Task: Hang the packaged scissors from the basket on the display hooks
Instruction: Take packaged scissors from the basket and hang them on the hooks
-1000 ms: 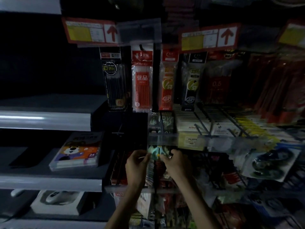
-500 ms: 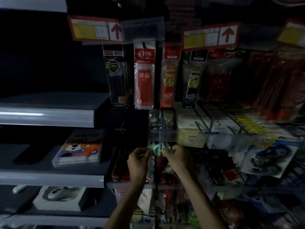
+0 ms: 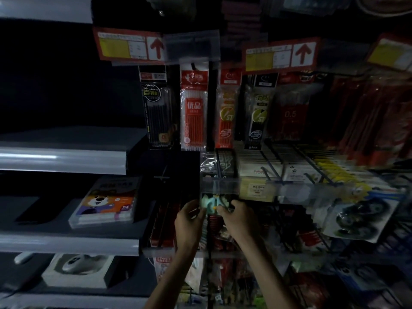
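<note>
Dim stationery aisle, both grips clamped on teal packaged scissors: left hand pinches its left edge, right hand its right, just under the clear price rail.

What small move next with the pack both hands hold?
Probably ease the teal-handled scissors pack back until its top catches a hook. Left hand and right hand pinch it just under the clear price rail; the hook itself is too dark to see.

Stationery shop: hanging pen packs on display hooks, price tags with arrows, grey shelves.
</note>
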Tool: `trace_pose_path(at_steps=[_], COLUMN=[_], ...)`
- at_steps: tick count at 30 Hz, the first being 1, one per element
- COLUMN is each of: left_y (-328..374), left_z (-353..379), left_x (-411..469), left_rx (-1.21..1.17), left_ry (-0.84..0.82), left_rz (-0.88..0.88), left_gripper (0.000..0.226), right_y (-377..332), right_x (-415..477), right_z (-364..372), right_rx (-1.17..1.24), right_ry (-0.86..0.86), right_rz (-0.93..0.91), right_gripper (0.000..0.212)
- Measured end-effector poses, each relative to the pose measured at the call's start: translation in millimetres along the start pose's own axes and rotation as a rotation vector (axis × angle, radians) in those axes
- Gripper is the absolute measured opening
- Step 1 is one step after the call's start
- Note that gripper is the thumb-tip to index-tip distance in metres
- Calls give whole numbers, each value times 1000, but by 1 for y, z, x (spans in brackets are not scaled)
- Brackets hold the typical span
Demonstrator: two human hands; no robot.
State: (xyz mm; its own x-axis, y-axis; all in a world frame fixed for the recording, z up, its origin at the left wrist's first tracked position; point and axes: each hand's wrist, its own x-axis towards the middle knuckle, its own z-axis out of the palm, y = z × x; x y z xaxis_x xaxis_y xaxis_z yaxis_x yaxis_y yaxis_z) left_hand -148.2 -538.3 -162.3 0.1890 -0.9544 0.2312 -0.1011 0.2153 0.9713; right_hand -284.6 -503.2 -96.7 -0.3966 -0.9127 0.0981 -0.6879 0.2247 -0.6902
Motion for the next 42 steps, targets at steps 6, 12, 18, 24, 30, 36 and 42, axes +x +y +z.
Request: trace_pose_path(at_steps=[6,12,18,24,30,36,42], left_y=[-1,5,7,18,23,38,73], left_z=[0,-1,-4,-17,-33,-41,-46], left_x=[-5,-9,-10,-20,-43,-59,-119], left_rx=[43,56,50,32,133,119,143], left_ry=[36,41,12,15,-48,-108,-555], left_rz=[13,7,-10,-1,68,26,44], left_gripper=[19,18,20,24,51,54,51], right_y=[-2,1,7,20,17,10,10], right_x=[-3,-2,-8,-24,-41,-50,-36], right_z=[-2,-8,-7,-20,-61,-69,-61], right_rx=[-16,-9,55,345,963,1105,1326], right_ry=[24,34,125,248,7,-134,-232], right_rz=[-18,-17,-18,17,363,429,629], right_gripper=[36,45,49,61,63,70,62])
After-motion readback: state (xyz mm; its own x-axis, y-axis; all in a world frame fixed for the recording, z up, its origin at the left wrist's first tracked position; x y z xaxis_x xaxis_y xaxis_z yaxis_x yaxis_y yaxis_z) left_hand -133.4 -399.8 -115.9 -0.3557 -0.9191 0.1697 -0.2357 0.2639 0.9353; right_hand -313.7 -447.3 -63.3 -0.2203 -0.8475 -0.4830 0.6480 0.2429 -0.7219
